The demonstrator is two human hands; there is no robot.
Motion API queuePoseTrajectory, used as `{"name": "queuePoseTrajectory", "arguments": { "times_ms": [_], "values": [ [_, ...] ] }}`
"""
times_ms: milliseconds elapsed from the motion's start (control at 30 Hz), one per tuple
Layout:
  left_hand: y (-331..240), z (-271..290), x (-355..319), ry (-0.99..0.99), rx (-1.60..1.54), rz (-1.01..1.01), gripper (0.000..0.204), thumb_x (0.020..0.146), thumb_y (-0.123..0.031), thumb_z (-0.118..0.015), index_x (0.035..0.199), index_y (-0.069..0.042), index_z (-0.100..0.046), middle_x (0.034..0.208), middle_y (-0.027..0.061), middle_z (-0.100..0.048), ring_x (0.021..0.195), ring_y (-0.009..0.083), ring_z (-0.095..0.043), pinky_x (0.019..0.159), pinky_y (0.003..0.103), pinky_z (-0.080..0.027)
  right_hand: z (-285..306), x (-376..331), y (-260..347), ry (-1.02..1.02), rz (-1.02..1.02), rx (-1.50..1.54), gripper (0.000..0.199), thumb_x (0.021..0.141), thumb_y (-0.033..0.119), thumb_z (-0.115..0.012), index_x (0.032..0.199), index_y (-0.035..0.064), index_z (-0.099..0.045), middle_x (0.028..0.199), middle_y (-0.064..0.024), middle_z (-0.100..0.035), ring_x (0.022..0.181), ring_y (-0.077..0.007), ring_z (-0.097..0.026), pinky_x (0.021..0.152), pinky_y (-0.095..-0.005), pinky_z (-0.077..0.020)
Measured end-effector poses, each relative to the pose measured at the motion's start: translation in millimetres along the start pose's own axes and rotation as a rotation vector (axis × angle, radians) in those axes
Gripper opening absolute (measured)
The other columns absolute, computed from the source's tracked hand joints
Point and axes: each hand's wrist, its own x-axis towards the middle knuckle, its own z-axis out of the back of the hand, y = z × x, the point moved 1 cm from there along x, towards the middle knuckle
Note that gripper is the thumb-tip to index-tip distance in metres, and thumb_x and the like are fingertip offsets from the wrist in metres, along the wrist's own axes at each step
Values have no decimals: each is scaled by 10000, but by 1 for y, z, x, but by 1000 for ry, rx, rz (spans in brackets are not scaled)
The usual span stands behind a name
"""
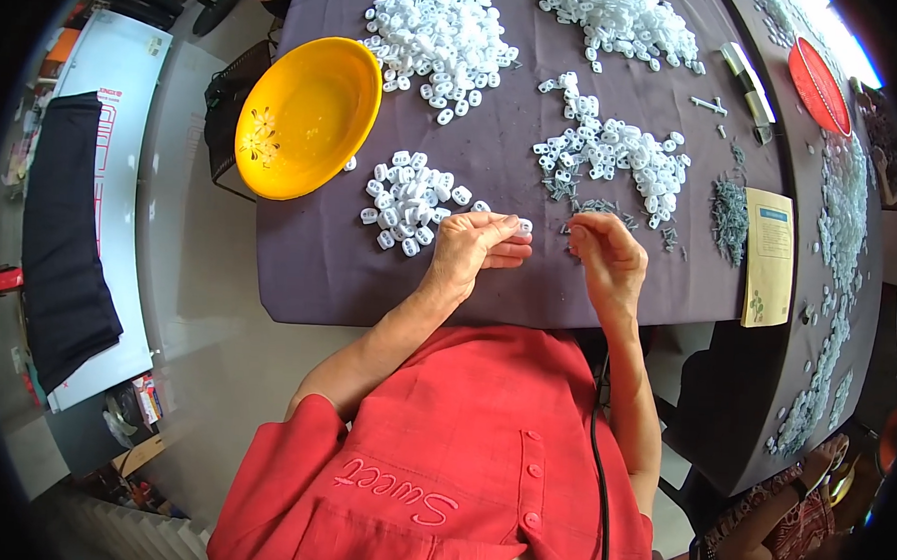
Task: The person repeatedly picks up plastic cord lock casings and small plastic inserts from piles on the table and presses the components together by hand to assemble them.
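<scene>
Between the thumb and forefinger of my left hand is a small white oval plastic piece. My right hand is closed in a pinch a little to the right of it; what its fingertips hold, if anything, is too small to make out. A heap of white oval pieces with dark holes lies left of my left hand. Beyond my right hand are loose grey pins and a spread of white pieces.
Two larger white heaps lie farther back on the dark tablecloth. A yellow bowl stands at the left edge. More grey pins lie beside a tan booklet. Another table at right holds a red basket.
</scene>
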Motion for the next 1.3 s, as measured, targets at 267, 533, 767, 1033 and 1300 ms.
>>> {"name": "queuePoseTrajectory", "arguments": {
  "times_ms": [267,533,767,1033,1300],
  "values": [
    [-5,-1,3,-17,32,58,196,849,-156,-563,921,23,-600,854,149,-646,738,224,-652,652,326,-548,-8,-3,3,55,118,-209,103,752,-48,-591,838,8,-603,739,-32,-587,558,-81,-523,504,-199,-417],
    [-4,-6,5,7,81,24,194,860,-165,-550,906,9,-624,831,115,-647,714,185,-645,646,305,-546,-23,6,10,168,125,-283,330,677,-5,-625,1002,20,-571,902,-104,-574,601,-207,-569,536,-281,-476],
    [4,-1,10,2,173,-31,195,863,-151,-541,906,21,-621,796,106,-643,682,166,-639,577,274,-544,-25,5,5,141,266,-292,299,682,-24,-616,975,30,-589,891,-92,-586,651,-196,-593,548,-279,-478],
    [-29,18,3,-120,859,-164,159,815,-157,-607,785,-5,-646,608,39,-607,459,64,-541,418,190,-432,54,-1,4,-55,194,-551,108,730,-14,-622,830,26,-613,752,-89,-593,640,-211,-596,549,-285,-468],
    [-38,19,4,-271,1321,-564,187,734,-160,-656,635,-19,-583,542,107,-574,495,255,-578,483,344,-437,87,6,-13,-165,96,-708,85,744,45,-614,826,70,-613,738,-84,-560,661,-262,-574,566,-342,-456]
  ]
}}
